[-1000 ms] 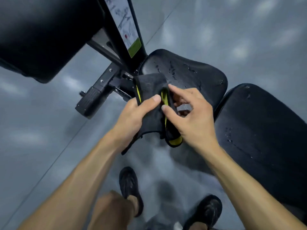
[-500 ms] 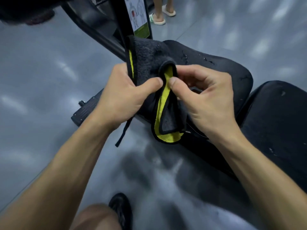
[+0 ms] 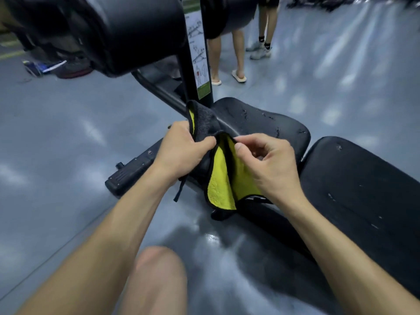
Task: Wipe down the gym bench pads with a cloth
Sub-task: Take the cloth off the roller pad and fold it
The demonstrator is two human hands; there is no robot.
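Note:
A cloth (image 3: 221, 178), dark grey outside and yellow inside, hangs between my hands above the floor, in front of the bench. My left hand (image 3: 181, 151) grips its upper left part. My right hand (image 3: 270, 164) pinches the cloth's black-trimmed edge and holds the fold apart, so the yellow side shows. Behind the cloth lies the small black seat pad (image 3: 268, 123), with droplets on it. The long black back pad (image 3: 368, 201) stretches to the right. A thick black roller pad (image 3: 127, 32) sits at the top left.
A black upright post (image 3: 196, 64) with an instruction sticker rises behind the seat pad. The bench's foot bar (image 3: 131, 171) lies on the grey floor at left. Two people's legs (image 3: 238, 46) stand beyond the post. My knee (image 3: 156, 276) is at the bottom.
The view has tilted up, showing the roller pad and the people's legs. My hands have spread the cloth's fold wider, so more of the yellow side shows.

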